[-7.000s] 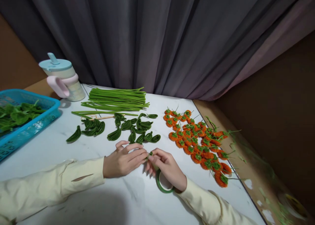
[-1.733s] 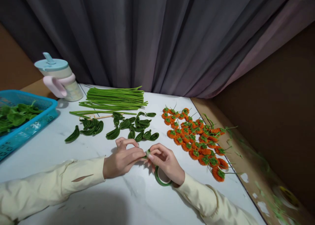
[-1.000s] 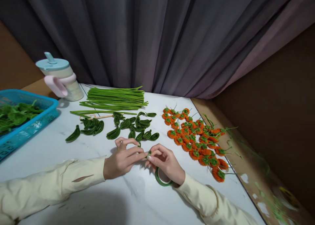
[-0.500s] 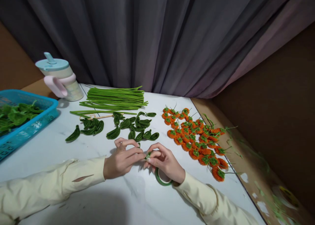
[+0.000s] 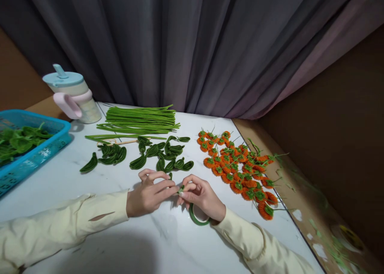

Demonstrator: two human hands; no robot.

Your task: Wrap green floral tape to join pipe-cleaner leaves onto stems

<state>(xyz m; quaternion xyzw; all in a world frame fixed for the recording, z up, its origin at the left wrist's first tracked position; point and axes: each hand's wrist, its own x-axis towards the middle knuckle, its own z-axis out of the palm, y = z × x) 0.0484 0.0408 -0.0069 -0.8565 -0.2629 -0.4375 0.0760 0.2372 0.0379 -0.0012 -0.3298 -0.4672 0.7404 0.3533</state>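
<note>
My left hand (image 5: 151, 194) is closed in a pinch on a small dark green fuzzy leaf (image 5: 171, 176), its tip poking up past the fingers. Opposite it, the fingertips of my right hand (image 5: 202, 197) pinch green tape at a bit of green between the two hands. A roll of green tape (image 5: 198, 221) hangs under the right palm, partly covered by it. Just beyond my hands lie several dark green pipe-cleaner leaves (image 5: 153, 150). To the right is a spread of orange fuzzy pumpkins (image 5: 237, 187) with green tops and thin wire stems.
Bright green pipe-cleaner stems (image 5: 139, 120) lie at the back of the white table (image 5: 120, 246). A blue basket (image 5: 39, 157) of green leaves stands at left, before a lidded cup (image 5: 87, 106). Grey curtains (image 5: 174, 46) hang behind. Tape (image 5: 349, 238) and scraps lie at the right.
My hands have barely shifted. The dark green leaf tip shows slightly more beside my left fingers, and the fingertips of both hands stay close together.
</note>
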